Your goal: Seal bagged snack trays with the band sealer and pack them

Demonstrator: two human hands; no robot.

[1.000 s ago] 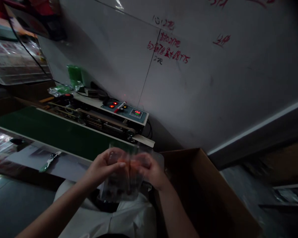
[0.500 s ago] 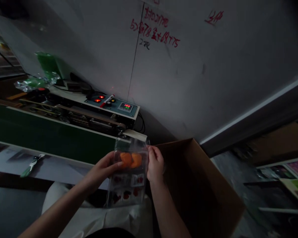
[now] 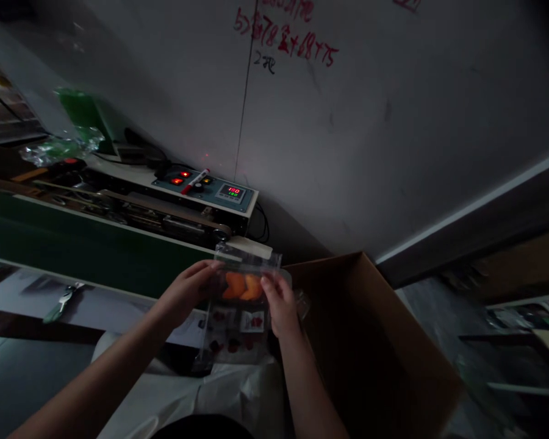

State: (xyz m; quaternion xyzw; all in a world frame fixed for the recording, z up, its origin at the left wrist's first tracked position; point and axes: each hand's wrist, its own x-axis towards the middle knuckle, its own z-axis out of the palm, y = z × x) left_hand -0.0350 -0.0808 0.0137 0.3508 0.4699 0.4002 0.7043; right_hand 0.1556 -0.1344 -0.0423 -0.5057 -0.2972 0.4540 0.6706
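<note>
A clear plastic bag (image 3: 238, 317) hangs between my hands in front of the sealing machine. Two orange pieces (image 3: 243, 286) show through its upper part, and several small dark red items lie in the lower part. My left hand (image 3: 190, 289) grips the bag's left edge near the top, its fingertips partly behind the plastic. My right hand (image 3: 280, 302) pinches the right edge beside the orange pieces. The bag's top edge stands above my fingers, close to the machine's end.
The sealing machine (image 3: 235, 210) has lit red switches and a display. A red marker (image 3: 195, 182) lies on its panel. Its green belt (image 3: 96, 244) runs left. A cardboard box (image 3: 370, 341) stands open at right. Green-handled scissors or snips (image 3: 64, 303) lie on the white surface.
My left hand has moved up along the bag's edge. My right fingers have shifted onto the front of the bag. The camera view has tilted slightly downward.
</note>
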